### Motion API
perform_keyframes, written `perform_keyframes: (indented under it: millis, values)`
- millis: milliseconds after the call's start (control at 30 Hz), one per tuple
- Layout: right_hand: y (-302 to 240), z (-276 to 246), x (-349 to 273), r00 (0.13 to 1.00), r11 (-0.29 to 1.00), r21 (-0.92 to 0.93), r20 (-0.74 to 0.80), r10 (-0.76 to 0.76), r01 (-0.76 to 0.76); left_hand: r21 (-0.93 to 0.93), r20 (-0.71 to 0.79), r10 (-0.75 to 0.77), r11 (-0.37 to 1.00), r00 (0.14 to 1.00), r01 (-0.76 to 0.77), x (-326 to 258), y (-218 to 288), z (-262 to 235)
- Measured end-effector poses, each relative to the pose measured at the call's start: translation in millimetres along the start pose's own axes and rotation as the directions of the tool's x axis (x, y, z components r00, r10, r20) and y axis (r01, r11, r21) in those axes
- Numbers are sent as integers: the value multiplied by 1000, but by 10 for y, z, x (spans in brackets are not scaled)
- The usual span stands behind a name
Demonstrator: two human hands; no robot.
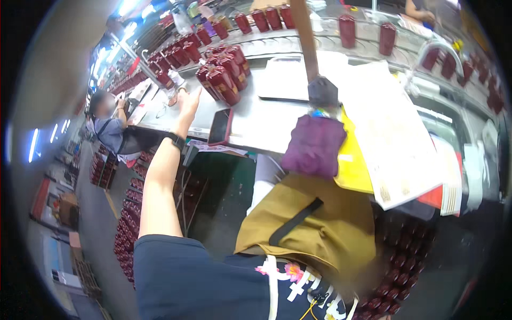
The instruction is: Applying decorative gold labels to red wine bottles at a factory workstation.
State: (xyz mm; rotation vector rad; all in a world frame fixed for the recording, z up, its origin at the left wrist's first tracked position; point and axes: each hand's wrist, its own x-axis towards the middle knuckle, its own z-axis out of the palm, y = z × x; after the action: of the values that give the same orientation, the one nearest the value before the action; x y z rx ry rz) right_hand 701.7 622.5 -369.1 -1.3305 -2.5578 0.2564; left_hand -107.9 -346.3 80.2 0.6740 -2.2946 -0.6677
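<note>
My left hand (188, 105) reaches out over the metal table, a dark band on its wrist. Its thumb stands apart from the fingers, and I make out nothing held in it. Just beyond the fingertips are a small white bottle (175, 78) and a small reddish object (172, 99) too blurred to name. A cluster of dark red bottles (224, 85) stands upright right of the hand. Closer to me, a phone (220, 127) in a red case lies at the table's edge. My right hand is out of the picture.
A brown post (306, 40) rises before a purple cloth bundle (314, 145). Paper sheets (392, 138) and a yellow folder (353, 160) lie to the right. Behind runs a conveyor (320, 40) carrying red bottles. Another person (109, 125) works at the left; crated bottles (128, 224) stand below.
</note>
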Motion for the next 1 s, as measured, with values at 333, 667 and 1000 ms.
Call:
perform_keyframes:
  millis: [333, 667, 1000]
  values:
    - [-3855, -1193, 1786, 969, 960, 259, -244, -41, 106, -433, 83, 82, 901, 993, -39, 1026, -658, 1150]
    - [-7206, -2171, 1959, 815, 697, 423, -304, -493, 579, -626, -85, -79, 779, 993, 8, 433, -447, 556]
    - [-9462, -2033, 795, 214, 156, 942, 93, -972, 298, -646, 722, 88, 442, 687, 622, -1792, 1197, 334]
